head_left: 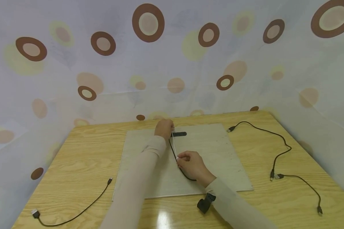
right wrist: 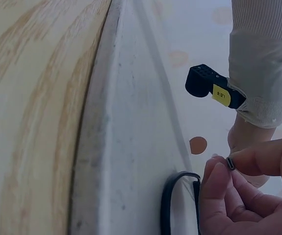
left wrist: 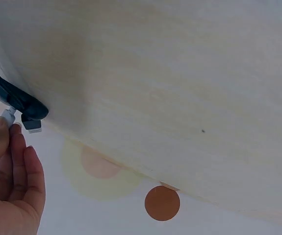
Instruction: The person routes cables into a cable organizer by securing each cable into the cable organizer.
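A white cable (head_left: 174, 143) runs between my two hands above a pale board (head_left: 218, 152). My left hand (head_left: 164, 128) pinches its white plug (left wrist: 8, 116) between thumb and fingers, at the far side of the board beside a dark slotted strip (head_left: 180, 134). Near the board's middle, my right hand (head_left: 192, 165) holds the cable's other end; its small connector (right wrist: 230, 163) shows between thumb and fingertip in the right wrist view. A black cable (head_left: 186, 175) lies on the board, passing under the right hand. Its plug (left wrist: 31, 123) sits at the strip.
On the wooden table (head_left: 94, 149) a short black USB cable (head_left: 83, 211) lies front left. A longer black cable (head_left: 278, 135) and another short one (head_left: 306, 184) lie to the right. A patterned cloth (head_left: 172, 63) hangs behind the table.
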{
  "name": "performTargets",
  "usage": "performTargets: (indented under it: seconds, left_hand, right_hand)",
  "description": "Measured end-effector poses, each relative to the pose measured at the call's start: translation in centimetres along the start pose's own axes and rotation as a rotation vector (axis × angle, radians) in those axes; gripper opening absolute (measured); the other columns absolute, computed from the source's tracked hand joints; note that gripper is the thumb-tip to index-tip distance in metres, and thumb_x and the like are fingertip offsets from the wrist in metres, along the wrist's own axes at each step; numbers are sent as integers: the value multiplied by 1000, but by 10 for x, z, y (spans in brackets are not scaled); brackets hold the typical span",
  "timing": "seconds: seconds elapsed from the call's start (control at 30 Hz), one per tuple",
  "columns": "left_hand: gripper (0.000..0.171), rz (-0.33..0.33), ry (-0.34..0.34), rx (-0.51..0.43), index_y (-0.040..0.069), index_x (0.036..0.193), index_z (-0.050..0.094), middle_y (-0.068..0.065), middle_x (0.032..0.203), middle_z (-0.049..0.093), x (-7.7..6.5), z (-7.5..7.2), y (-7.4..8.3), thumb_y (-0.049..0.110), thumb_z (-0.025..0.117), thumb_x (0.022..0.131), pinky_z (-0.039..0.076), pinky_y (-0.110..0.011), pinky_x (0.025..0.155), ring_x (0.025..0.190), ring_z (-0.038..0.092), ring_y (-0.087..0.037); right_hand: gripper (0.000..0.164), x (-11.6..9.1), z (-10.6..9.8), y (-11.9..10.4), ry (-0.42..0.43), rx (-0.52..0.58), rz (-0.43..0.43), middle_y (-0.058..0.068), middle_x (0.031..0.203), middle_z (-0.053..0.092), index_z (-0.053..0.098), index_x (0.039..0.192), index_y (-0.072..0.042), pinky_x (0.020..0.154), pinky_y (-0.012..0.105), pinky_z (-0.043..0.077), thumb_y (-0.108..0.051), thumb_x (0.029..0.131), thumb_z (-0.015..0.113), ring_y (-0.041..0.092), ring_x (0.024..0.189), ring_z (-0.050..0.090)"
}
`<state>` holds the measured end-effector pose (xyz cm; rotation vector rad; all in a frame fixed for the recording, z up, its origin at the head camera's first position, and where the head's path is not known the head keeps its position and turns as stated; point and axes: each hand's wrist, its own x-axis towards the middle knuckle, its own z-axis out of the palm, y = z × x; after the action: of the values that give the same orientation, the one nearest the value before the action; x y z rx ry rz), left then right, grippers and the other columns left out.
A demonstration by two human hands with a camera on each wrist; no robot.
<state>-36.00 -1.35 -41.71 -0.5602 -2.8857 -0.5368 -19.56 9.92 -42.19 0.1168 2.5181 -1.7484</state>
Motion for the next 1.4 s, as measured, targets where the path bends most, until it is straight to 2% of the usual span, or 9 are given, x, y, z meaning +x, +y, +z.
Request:
performTargets:
  seconds: [0.13, 0.33, 0.43, 0.77, 0.83, 1.0, 1.1, 1.23, 1.4]
  left_hand:
    - [47, -14, -20, 25, 16, 58, 33, 2, 58, 36, 0, 0, 2, 12, 68, 88, 30, -26, 54, 56, 33, -13]
    - [15, -12, 4, 46, 10, 71, 69, -3, 76, 70, -3, 3, 2, 12, 70, 86, 50, -28, 62, 66, 60, -14]
    - [9, -10, 3, 38, 8, 80, 74, -5, 83, 73, -2, 4, 1, 13, 70, 86, 53, -31, 67, 72, 65, -18]
    - [18, -4, -13, 26, 10, 70, 66, -4, 76, 69, 0, 4, -2, 13, 69, 88, 43, -27, 58, 62, 51, -12]
    - [22, -1, -16, 26, 10, 67, 62, -4, 73, 66, 0, 4, -2, 13, 68, 88, 40, -27, 57, 61, 48, -13]
    - [28, -15, -29, 22, 11, 63, 58, -3, 67, 63, 1, 3, -1, 14, 67, 90, 37, -27, 56, 58, 44, -13]
    - [26, -31, -55, 8, 9, 65, 62, -4, 69, 65, 3, 2, -2, 12, 67, 90, 43, -28, 57, 59, 51, -14]
    - [8, -17, -38, 16, 5, 84, 72, -9, 86, 71, 11, 14, -11, 11, 69, 89, 54, -32, 68, 74, 65, -21]
    - [17, 17, -7, -30, 1, 104, 68, -15, 98, 69, 7, 17, -16, 5, 69, 87, 54, -37, 78, 88, 65, -29]
  right_hand:
    - [20, 1, -1, 3, 14, -75, -57, 4, 76, 66, 65, 108, -1, 63, 27, 51, -4, 88, 63, 12, 66, 61]
    - [28, 1, -3, 4, 23, -237, -174, 2, 74, 65, 68, 113, -1, 60, 27, 46, -2, 86, 61, 11, 64, 55]
    - [28, 1, -3, 5, 9, -305, -190, 2, 75, 65, 69, 113, -1, 58, 26, 44, -2, 87, 60, 10, 64, 51]
    - [27, 2, -4, 6, -47, -415, -210, 2, 65, 55, 69, 109, 5, 48, 23, 32, 2, 87, 54, 10, 53, 38]
    - [27, 2, -3, 7, -51, -442, -204, 7, 71, 63, 69, 109, 6, 47, 24, 31, 3, 87, 53, 11, 53, 38]
    - [28, 1, -2, 6, -48, -532, -234, 17, 109, 69, 70, 108, 5, 68, 35, 52, 5, 86, 53, 20, 83, 63]
    - [27, 1, -2, 4, -53, -564, -270, 18, 110, 68, 71, 106, 5, 83, 43, 53, 7, 85, 54, 28, 101, 64]
    - [23, 1, -3, 1, -69, -599, -321, 13, 96, 71, 74, 93, 3, 66, 36, 52, 9, 83, 54, 20, 78, 61]
    - [23, 0, -5, 0, -73, -609, -327, 11, 94, 70, 74, 93, 2, 61, 33, 48, 10, 82, 56, 16, 70, 52]
